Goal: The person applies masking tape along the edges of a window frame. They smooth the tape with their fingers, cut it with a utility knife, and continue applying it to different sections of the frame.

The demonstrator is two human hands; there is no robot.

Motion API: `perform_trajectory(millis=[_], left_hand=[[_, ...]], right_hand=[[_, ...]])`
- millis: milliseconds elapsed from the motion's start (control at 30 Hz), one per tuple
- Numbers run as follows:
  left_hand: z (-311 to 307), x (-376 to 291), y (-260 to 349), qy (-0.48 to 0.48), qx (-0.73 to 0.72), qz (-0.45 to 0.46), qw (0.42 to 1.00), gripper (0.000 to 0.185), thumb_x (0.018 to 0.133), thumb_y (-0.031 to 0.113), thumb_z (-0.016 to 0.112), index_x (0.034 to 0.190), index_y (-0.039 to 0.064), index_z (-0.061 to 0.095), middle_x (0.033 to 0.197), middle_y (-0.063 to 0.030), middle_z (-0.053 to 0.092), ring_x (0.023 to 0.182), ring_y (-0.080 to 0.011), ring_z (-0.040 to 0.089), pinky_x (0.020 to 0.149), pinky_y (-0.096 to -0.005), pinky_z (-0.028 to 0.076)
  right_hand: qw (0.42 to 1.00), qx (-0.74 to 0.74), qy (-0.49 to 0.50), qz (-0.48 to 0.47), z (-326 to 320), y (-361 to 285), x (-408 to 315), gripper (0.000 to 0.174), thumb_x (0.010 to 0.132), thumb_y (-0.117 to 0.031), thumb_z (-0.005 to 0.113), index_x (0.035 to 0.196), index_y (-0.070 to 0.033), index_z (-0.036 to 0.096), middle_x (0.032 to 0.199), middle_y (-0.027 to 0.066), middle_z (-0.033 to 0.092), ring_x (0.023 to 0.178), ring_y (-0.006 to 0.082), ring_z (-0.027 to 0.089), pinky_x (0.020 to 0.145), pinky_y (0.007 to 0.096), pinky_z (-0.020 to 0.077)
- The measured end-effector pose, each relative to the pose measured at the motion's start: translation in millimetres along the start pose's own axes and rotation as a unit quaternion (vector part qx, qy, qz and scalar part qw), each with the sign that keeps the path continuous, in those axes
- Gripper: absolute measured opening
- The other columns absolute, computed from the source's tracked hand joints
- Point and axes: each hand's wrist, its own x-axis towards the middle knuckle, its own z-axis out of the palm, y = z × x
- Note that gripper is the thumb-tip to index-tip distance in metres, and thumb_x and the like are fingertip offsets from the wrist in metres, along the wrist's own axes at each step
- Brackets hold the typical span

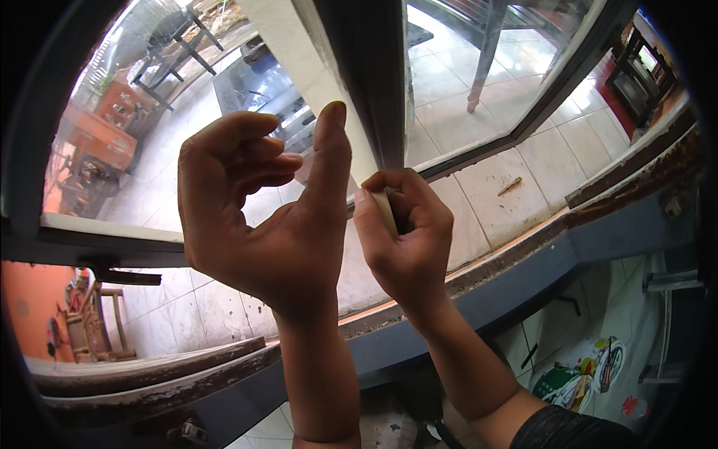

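Observation:
My left hand (269, 219) is raised in front of the open window, its fingers curled and its thumb up, apart from the fingertips. Nothing shows in its palm. Just right of it and lower, my right hand (406, 236) pinches a pale flat strip (385, 212) between thumb and bent fingers. The strip's material is unclear. Behind both hands runs the dark edge (370, 84) of a glazed window sash, with a cream-painted face (280, 33) along its left. Whether either hand touches the sash cannot be told.
A second glazed sash frame (516, 137) angles off to the right. Below lies a worn window sill (505, 247) with chipped paint. A latch (126, 275) juts out at left. On the tiles outside is a brown scrap (509, 186). Patterned items (583, 370) sit indoors at lower right.

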Motion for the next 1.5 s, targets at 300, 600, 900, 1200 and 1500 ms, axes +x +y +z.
perform_trajectory(millis=[300, 600, 900, 1200, 1500], left_hand=[[2, -6, -2, -0.002, 0.046, 0.036, 0.998, 0.045, 0.074, 0.013, 0.104, 0.104, 0.007, 0.071, 0.087, 0.0006, 0.067, 0.068, -0.0041, 0.064, 0.061, -0.0174, 0.054], [3, -6, -15, 0.013, 0.065, 0.068, 0.995, 0.046, 0.072, 0.019, 0.105, 0.102, 0.008, 0.072, 0.084, 0.0006, 0.069, 0.067, -0.0034, 0.063, 0.061, -0.0177, 0.054], [10, 1, -34, 0.027, 0.081, 0.110, 0.990, 0.044, 0.073, 0.022, 0.105, 0.096, 0.008, 0.071, 0.081, 0.0023, 0.067, 0.064, -0.0019, 0.058, 0.058, -0.0151, 0.047], [18, 16, -49, 0.038, 0.075, 0.127, 0.988, 0.042, 0.072, 0.028, 0.106, 0.091, 0.009, 0.073, 0.079, 0.0030, 0.068, 0.061, -0.0015, 0.058, 0.056, -0.0160, 0.040], [23, 19, -53, 0.035, 0.077, 0.126, 0.988, 0.042, 0.072, 0.031, 0.106, 0.087, 0.009, 0.072, 0.078, 0.0032, 0.068, 0.060, -0.0015, 0.057, 0.054, -0.0162, 0.042]], right_hand=[[1.000, -0.015, -0.009, 0.010, -2, -2, 5, 0.011, 0.096, -0.012, 0.070, 0.099, -0.002, 0.066, 0.064, 0.0075, 0.062, 0.056, 0.0119, 0.065, 0.057, 0.0307, 0.0489], [0.999, 0.001, -0.014, 0.031, 0, -2, 9, 0.013, 0.097, -0.014, 0.072, 0.098, -0.002, 0.066, 0.067, 0.0093, 0.063, 0.056, 0.0153, 0.065, 0.056, 0.0312, 0.0480], [0.993, -0.052, -0.021, -0.108, -2, 36, -10, 0.030, 0.103, -0.020, 0.076, 0.120, -0.005, 0.057, 0.083, 0.0140, 0.072, 0.067, 0.0236, 0.074, 0.061, 0.0340, 0.0551], [0.977, -0.163, -0.124, -0.055, -48, 44, -30, 0.029, 0.109, -0.029, 0.068, 0.122, -0.006, 0.056, 0.079, 0.0073, 0.076, 0.073, 0.0197, 0.074, 0.084, 0.0390, 0.0423], [0.951, -0.084, -0.243, 0.173, -65, 43, -10, 0.034, 0.115, -0.037, 0.053, 0.118, -0.003, 0.055, 0.081, 0.0117, 0.075, 0.080, 0.0243, 0.069, 0.081, 0.0413, 0.0522]])
